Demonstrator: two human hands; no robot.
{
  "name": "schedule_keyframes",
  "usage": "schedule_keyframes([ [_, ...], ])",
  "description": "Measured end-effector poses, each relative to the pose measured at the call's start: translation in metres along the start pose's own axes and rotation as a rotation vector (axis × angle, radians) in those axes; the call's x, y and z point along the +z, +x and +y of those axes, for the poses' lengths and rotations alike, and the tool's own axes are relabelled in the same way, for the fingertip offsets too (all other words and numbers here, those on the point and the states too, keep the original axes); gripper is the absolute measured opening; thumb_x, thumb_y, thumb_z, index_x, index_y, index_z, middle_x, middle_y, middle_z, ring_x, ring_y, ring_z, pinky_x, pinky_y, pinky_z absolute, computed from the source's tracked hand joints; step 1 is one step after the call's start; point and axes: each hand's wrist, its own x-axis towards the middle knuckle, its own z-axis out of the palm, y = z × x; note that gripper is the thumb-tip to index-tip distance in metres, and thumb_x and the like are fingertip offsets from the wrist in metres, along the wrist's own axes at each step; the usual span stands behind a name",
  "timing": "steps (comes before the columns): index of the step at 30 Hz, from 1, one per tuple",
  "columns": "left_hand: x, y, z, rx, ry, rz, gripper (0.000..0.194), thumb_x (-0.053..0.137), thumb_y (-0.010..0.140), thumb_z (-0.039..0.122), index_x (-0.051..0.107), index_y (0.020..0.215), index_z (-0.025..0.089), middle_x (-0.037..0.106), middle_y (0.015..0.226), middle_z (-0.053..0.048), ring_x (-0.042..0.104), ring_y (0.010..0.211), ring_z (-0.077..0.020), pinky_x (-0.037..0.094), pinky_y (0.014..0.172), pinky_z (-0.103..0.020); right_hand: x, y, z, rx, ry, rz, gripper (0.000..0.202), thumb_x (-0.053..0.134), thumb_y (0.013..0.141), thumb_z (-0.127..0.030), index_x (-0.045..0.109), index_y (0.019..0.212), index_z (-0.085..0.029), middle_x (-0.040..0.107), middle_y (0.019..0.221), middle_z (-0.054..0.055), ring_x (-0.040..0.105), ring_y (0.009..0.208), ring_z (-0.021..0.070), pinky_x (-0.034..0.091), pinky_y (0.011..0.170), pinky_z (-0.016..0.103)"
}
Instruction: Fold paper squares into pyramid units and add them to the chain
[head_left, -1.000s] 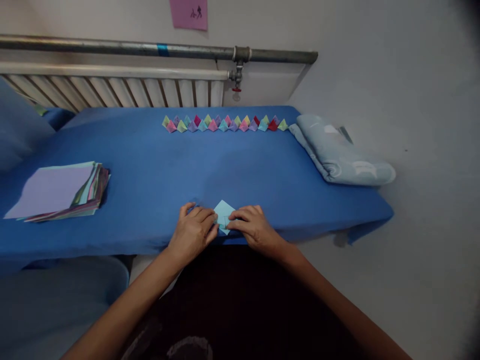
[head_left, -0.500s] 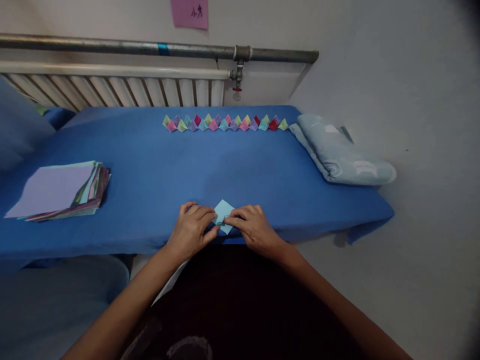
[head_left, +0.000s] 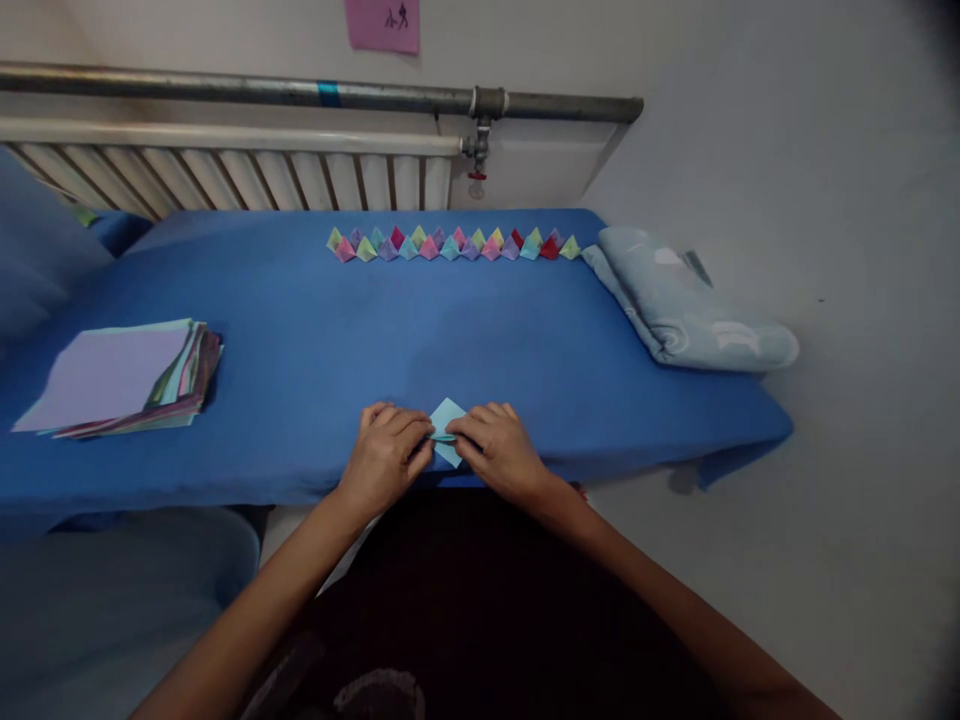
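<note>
A small light-blue paper (head_left: 448,413), turned like a diamond, lies at the front edge of the blue-covered table (head_left: 322,340). A raised fold runs across its middle. My left hand (head_left: 386,450) pinches the paper's left corner between thumb and fingers. On the opposite side my right hand (head_left: 499,450) grips the right corner, fingertips at the fold. The fingers of both hands are curled and partly hide the paper's side corners.
Folded paper pieces in several colours (head_left: 450,247) stand in a zigzag row along the table's back. A stack of coloured paper (head_left: 112,375) lies at the left, a folded grey-blue blanket (head_left: 697,320) at the right. Behind the table is a radiator (head_left: 300,180).
The fingers of my right hand have closed on the paper's right corner, and the raised fold now stretches straight between both hands. The view has shifted slightly.
</note>
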Motion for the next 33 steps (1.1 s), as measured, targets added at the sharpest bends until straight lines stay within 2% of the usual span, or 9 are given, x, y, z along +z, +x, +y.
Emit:
schedule_keyframes([
  [11, -0.003, -0.001, -0.006, -0.086, -0.030, -0.012, 0.013, 0.054, 0.091, 0.024, 0.065, 0.087, 0.022, 0.073, 0.096, -0.003, 0.063, 0.090, -0.0188, 0.037, 0.090, -0.041, 0.002, 0.002, -0.001, 0.063, 0.021, 0.021, 0.016, 0.052, 0.091, -0.021, 0.069, 0.091, -0.023, 0.067, 0.082, 0.001, 0.052, 0.078, 0.0169, 0.029, 0.073, 0.031],
  [22, 0.000, 0.005, -0.006, -0.237, -0.020, -0.051, 0.006, 0.061, 0.087, 0.024, 0.065, 0.082, 0.021, 0.070, 0.095, -0.003, 0.058, 0.094, -0.0219, 0.037, 0.085, -0.040, 0.000, 0.012, -0.007, 0.162, -0.020, 0.010, 0.018, 0.057, 0.089, -0.027, 0.063, 0.075, -0.020, 0.064, 0.074, 0.000, 0.052, 0.074, 0.0150, 0.029, 0.070, 0.030],
  [33, 0.001, 0.009, -0.004, -0.316, -0.003, -0.061, 0.015, 0.062, 0.086, 0.030, 0.062, 0.075, 0.020, 0.068, 0.094, -0.004, 0.055, 0.091, -0.0233, 0.036, 0.083, -0.042, 0.001, 0.015, -0.010, 0.219, -0.039, 0.027, 0.022, 0.053, 0.090, -0.029, 0.061, 0.071, -0.020, 0.064, 0.074, 0.000, 0.054, 0.073, 0.0152, 0.030, 0.069, 0.030],
])
